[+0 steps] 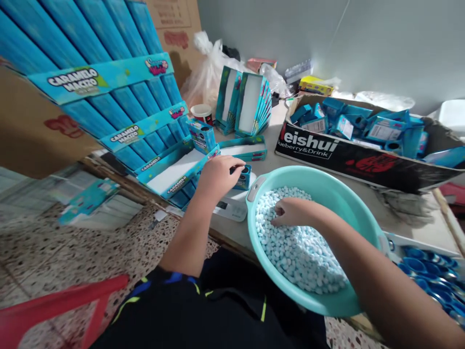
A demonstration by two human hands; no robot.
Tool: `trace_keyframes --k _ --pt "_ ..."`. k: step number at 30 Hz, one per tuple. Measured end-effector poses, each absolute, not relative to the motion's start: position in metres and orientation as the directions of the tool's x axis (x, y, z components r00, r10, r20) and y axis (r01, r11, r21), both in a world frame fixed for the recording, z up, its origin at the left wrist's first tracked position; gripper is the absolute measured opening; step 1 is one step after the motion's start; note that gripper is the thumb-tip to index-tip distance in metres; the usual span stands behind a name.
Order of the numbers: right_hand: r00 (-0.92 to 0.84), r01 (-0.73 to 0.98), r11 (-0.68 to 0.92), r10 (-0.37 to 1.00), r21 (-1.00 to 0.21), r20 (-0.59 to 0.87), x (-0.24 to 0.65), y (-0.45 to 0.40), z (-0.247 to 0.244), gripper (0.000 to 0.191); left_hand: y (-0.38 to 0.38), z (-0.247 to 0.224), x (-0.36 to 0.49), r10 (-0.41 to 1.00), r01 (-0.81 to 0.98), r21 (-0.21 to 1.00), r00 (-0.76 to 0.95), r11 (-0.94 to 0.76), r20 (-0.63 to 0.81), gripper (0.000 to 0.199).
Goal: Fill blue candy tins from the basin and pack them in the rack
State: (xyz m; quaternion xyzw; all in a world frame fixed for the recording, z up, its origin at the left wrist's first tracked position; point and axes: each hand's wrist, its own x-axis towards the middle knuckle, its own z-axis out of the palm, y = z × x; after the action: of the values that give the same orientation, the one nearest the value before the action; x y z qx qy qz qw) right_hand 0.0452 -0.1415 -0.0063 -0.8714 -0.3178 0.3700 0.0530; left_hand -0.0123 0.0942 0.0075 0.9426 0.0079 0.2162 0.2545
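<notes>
My left hand (220, 177) is held over a small blue box (243, 178) with a round hole in its top. Its fingers are curled, the tips close together above that box, and whatever they pinch is too small to make out. Under the box lies a white digital scale (232, 208). My right hand (286, 212) reaches into a turquoise basin (348, 208) and has its fingers closed among many small pale blue candies (308, 264). Part of its fingertips is hidden by the hand itself.
At left stands a tilted stack of blue display trays (105, 80), with one blue box (202, 136) in the lowest. Folded trays (250, 104) stand behind. A black carton (334, 150) holds blue boxes. Blue round lids (428, 276) lie at right; a red stool (65, 305) is below left.
</notes>
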Motion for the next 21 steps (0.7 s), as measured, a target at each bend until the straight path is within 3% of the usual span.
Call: trace_keyframes --k 11,13,15,17,19,21 --pt "0.497 0.575 -0.767 0.604 -0.285 -0.623 0.048 -0.142 -0.011 0.033 0.072 0.008 -0.028 -0.026 -0.219 0.331 0.866 -0.918 0.5 0.016" --pt "0.485 0.593 -0.748 0.627 -0.298 -0.61 0.051 -0.145 -0.012 0.033 0.059 0.014 -0.037 -0.127 -0.323 0.329 0.858 -0.888 0.498 0.018" --pt "0.447 0.611 -0.717 0.663 -0.337 -0.6 0.054 -0.15 -0.013 0.028 0.041 0.017 -0.046 -0.337 -0.473 0.344 0.858 -0.811 0.387 0.021" --pt "0.414 0.607 -0.704 0.677 -0.37 -0.608 0.059 -0.156 -0.015 0.016 0.021 0.015 -0.053 -0.546 -0.572 0.375 0.817 -0.73 0.183 0.022" --pt "0.43 0.583 -0.733 0.644 -0.351 -0.633 0.064 -0.162 -0.016 0.01 0.003 0.01 -0.055 -0.608 -0.564 0.358 0.794 -0.744 -0.013 0.022" --pt "0.482 0.556 -0.779 0.587 -0.291 -0.651 0.068 -0.166 -0.016 0.01 -0.01 0.007 -0.054 -0.562 -0.506 0.296 0.814 -0.81 -0.149 0.027"
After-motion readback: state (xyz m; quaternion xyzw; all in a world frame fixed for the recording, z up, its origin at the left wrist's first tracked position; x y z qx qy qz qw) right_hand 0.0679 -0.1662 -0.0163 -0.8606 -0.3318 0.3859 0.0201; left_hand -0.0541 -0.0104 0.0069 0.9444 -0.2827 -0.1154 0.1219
